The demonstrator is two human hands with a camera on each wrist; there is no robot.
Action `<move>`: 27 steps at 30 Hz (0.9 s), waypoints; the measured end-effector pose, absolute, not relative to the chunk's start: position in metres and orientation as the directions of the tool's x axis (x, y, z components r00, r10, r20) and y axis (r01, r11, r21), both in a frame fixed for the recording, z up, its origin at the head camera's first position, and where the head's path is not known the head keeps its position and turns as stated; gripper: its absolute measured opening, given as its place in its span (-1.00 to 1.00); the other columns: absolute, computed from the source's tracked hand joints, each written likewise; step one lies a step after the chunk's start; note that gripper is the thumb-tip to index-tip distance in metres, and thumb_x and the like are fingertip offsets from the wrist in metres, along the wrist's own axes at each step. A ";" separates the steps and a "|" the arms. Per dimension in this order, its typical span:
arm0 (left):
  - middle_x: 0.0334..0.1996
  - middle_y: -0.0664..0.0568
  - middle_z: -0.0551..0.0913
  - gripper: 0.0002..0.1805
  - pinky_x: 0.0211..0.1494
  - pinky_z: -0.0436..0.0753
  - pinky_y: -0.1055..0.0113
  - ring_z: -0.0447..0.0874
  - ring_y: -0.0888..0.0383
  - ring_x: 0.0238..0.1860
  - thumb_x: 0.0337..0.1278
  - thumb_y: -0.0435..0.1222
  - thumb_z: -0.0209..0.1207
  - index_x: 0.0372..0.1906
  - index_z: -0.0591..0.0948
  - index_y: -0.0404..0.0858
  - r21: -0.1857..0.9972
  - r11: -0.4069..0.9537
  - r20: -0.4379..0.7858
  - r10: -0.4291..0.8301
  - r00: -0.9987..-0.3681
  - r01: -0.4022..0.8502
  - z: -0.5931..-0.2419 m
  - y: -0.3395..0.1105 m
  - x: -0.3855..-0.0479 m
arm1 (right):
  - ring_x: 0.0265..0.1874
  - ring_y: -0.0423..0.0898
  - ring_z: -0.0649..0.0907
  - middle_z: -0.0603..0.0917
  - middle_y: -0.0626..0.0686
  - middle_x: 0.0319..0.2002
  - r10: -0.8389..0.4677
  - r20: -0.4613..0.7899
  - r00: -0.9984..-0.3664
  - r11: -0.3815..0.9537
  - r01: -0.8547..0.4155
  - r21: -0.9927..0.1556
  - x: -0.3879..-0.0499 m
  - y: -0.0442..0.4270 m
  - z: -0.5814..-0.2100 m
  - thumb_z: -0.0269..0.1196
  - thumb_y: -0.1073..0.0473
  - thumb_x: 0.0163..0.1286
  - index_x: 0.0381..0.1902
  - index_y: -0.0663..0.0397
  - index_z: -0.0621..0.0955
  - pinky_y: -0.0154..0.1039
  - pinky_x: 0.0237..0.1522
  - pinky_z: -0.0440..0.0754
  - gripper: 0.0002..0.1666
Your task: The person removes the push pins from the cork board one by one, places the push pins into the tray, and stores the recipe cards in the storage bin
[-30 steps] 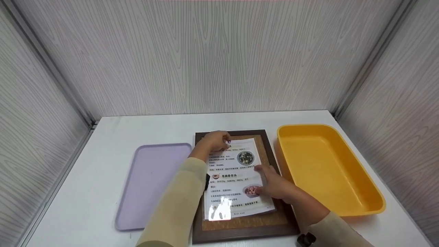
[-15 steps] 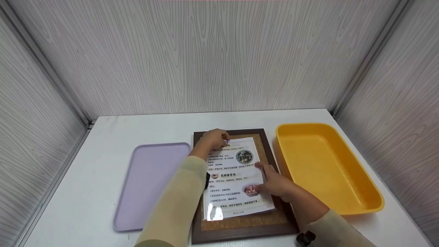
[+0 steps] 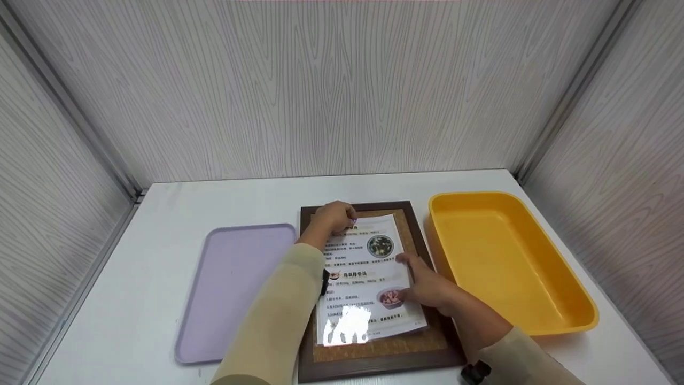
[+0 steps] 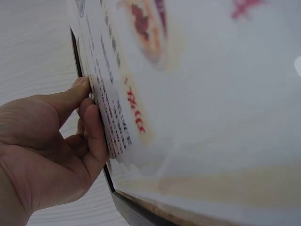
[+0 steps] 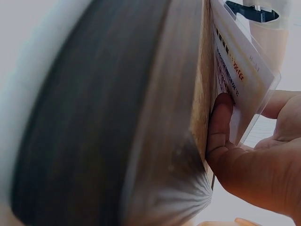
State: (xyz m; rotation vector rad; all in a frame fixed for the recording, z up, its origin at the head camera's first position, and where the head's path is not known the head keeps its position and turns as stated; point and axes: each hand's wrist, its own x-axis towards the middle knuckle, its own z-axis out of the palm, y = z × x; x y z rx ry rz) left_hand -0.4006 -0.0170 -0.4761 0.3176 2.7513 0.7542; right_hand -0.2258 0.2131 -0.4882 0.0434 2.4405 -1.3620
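Observation:
A printed sheet in a clear cover lies on the cork of a dark-framed board. At the sheet's upper left edge, my left hand pinches a small purple object, mostly covered by its fingers. In the left wrist view, the thumb and fingertips of the left hand meet against the sheet. On the sheet's right edge rests my right hand, thumb and forefinger spread. The right wrist view shows the right hand touching the sheet, its corner raised off the board.
A shallow lilac tray lies to the left of the board, on the white table. A deep yellow bin stands close by the board's right side. Wood-patterned panels rise behind and on both sides.
Both hands keep nearly the same places on the sheet. Less of the purple object shows at the left fingertips than half a second ago. The view has shifted slightly.

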 end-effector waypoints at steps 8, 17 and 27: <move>0.31 0.04 0.75 -0.69 0.62 0.42 -0.19 0.67 -0.10 0.20 0.60 -0.15 0.24 0.28 0.77 0.00 0.497 0.859 -0.230 0.269 -0.935 0.125 -0.473 -0.014 -0.400 | 0.10 0.17 0.65 0.46 0.37 0.38 -0.153 -0.297 -0.943 0.538 0.172 -0.825 -0.224 0.214 -0.488 0.48 0.48 0.20 0.59 0.06 0.31 -0.05 0.01 0.75 0.04; 0.22 0.07 0.78 -0.78 0.60 0.46 -0.14 0.59 0.07 -0.07 0.61 -0.15 0.22 0.10 0.82 -0.01 0.463 0.882 -0.257 0.229 -0.939 0.089 -0.472 -0.011 -0.401 | 0.25 0.23 0.60 0.37 0.36 0.52 -0.160 -0.300 -0.941 0.571 0.160 -0.805 -0.223 0.214 -0.486 0.50 0.44 0.21 0.64 0.06 0.27 0.05 0.20 0.69 0.10; 0.17 0.06 0.78 -0.80 -0.02 0.60 0.25 0.50 0.14 -0.20 0.63 -0.17 0.21 0.04 0.82 -0.06 0.490 0.870 -0.269 0.212 -0.940 0.056 -0.472 -0.011 -0.401 | 0.40 0.30 0.51 0.22 0.34 0.66 -0.157 -0.316 -0.936 0.600 0.163 -0.783 -0.227 0.212 -0.488 0.47 0.46 0.21 0.67 0.02 0.24 0.16 0.39 0.57 0.13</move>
